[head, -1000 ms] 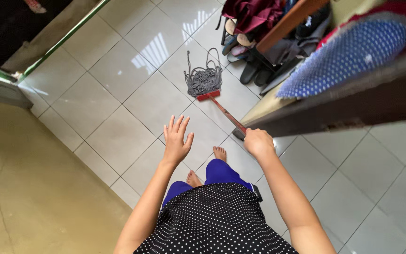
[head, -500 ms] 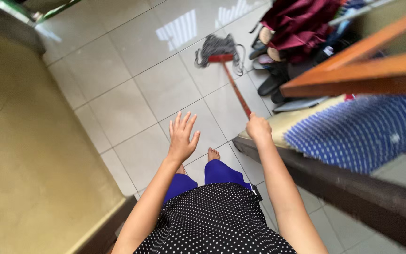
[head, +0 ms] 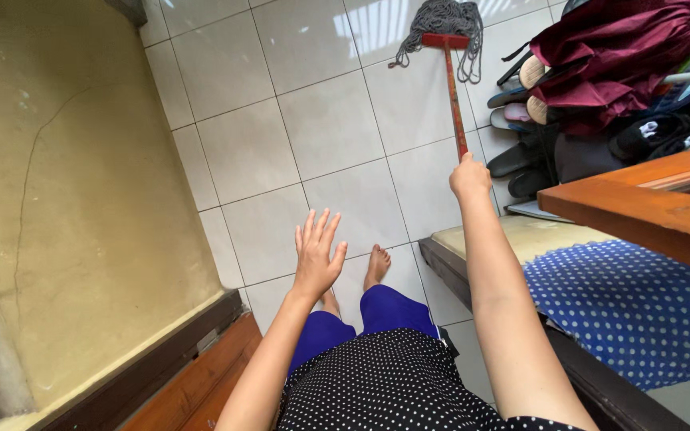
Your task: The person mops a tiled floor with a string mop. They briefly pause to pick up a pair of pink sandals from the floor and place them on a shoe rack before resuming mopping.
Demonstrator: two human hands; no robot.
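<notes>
Closest to the camera there's a black polka-dot top (head: 385, 383) and blue trousers (head: 377, 315), with bare feet on the white tiled floor (head: 281, 152). The left hand (head: 317, 255) hangs over the tiles with fingers spread wide, holding nothing and touching nothing. The right hand (head: 469, 177) is stretched further out and wrapped tight around the end of the mop (head: 450, 72) handle. The red handle runs away from the hand across the floor, and the grey stringy mop head lies flat on the tiles at the far end, just beside a pile of shoes (head: 521, 104). Right of the arm sits a blue dotted cushion (head: 640, 311) with a wooden ledge (head: 648, 207) above it. A dark red cloth (head: 624, 48) is bunched over the shoes. On the left there's a yellowish wall (head: 65, 199) with a crack running down it.
</notes>
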